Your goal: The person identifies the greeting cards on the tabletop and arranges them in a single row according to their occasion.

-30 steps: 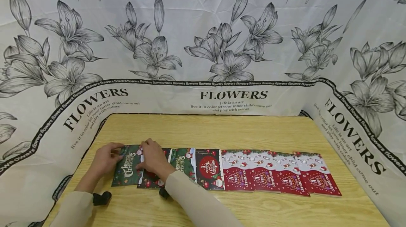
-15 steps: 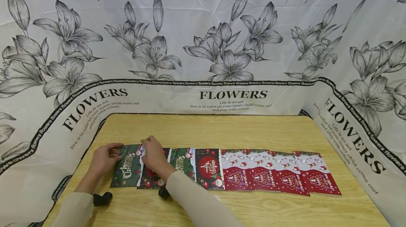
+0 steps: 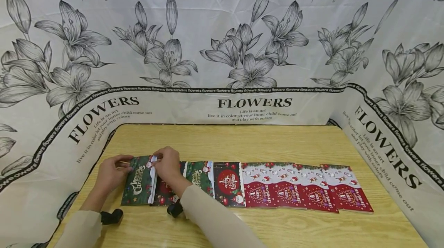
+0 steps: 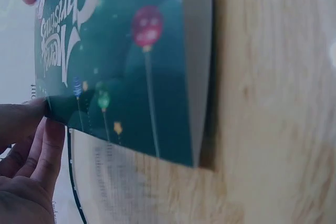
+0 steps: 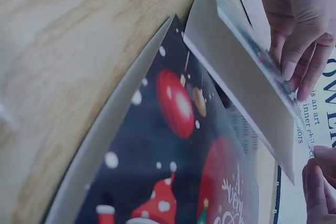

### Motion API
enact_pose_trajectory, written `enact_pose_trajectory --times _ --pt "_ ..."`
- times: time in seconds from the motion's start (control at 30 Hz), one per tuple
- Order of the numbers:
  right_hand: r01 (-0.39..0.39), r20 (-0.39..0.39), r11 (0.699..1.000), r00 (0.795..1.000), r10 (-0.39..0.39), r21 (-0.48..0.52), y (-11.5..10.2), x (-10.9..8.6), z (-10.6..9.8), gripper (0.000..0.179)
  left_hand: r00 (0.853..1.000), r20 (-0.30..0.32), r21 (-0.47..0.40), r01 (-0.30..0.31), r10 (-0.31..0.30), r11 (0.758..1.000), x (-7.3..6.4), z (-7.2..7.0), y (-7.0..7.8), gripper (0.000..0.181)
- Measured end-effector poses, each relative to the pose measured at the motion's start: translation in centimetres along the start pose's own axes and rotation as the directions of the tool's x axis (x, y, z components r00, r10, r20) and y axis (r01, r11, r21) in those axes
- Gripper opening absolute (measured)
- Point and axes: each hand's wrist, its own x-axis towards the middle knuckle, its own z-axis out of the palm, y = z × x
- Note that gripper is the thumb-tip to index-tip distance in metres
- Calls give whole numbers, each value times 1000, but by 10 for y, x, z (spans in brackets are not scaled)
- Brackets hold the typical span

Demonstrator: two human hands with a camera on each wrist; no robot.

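A green "Merry Christmas" card stands tilted up between the two hands at the left end of a row of cards. My left hand pinches its upper left corner between thumb and fingers. The upper right corner is pinched by my right hand. In the right wrist view the card's pale inside shows, the cover slightly apart. Just right of it lies a dark card with red baubles, partly hidden by the right hand in the head view. From the left wrist view, the green card's lower edge is near the table.
Rightward along the wooden table run another green card, a dark card with a red circle and several red-and-white cards, some overlapping. Flower-printed cloth walls the table's back and sides.
My right hand has moved up and its thumb has come to the green card's corner. The card's upper edge has risen, and a white strip shows along its right side.
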Motion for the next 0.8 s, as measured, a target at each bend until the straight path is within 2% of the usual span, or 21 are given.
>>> enact_pose_trajectory --times 0.17,0.37,0.53,0.8 --pt "-41 -13 997 999 42 67 0 -1 -1 16 1000 -12 -17 19 -19 1000 0 -1 1 34" --pt "-64 -12 989 998 66 137 0 -1 -4 15 1000 -29 -37 1 -2 999 -1 -2 1 29" --pt "-100 1 974 995 102 205 1 -2 -5 14 1000 -27 -96 7 -9 995 0 -4 0 28" --pt "-116 1 965 993 120 236 0 -2 -9 15 1000 -11 -174 13 -16 985 0 -5 5 29"
